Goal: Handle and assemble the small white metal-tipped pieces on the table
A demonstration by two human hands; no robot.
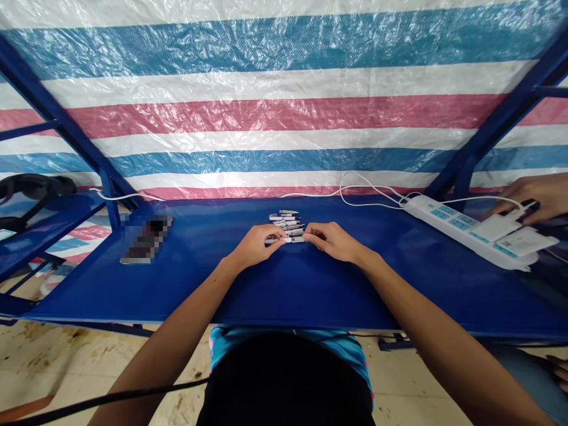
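Several white and grey pens point(286, 220) lie in a small pile on the blue table point(293, 290), just beyond my hands. The nearest pen point(295, 239) lies crosswise between my two hands. My left hand point(261, 244) pinches its left end between thumb and fingers. At the right end, the thumb and fingers of my right hand point(331, 239) are pressed together around the tip. Both hands rest close to the tabletop, and the fingers partly hide the pen.
A pixelated flat object point(147, 239) lies at the left. On the right is a white power strip point(465, 231) with plugs and cables, and another person's hand point(539, 195) beside it. Blue metal posts point(464, 177) stand at the back corners. Headphones point(38, 188) are at far left.
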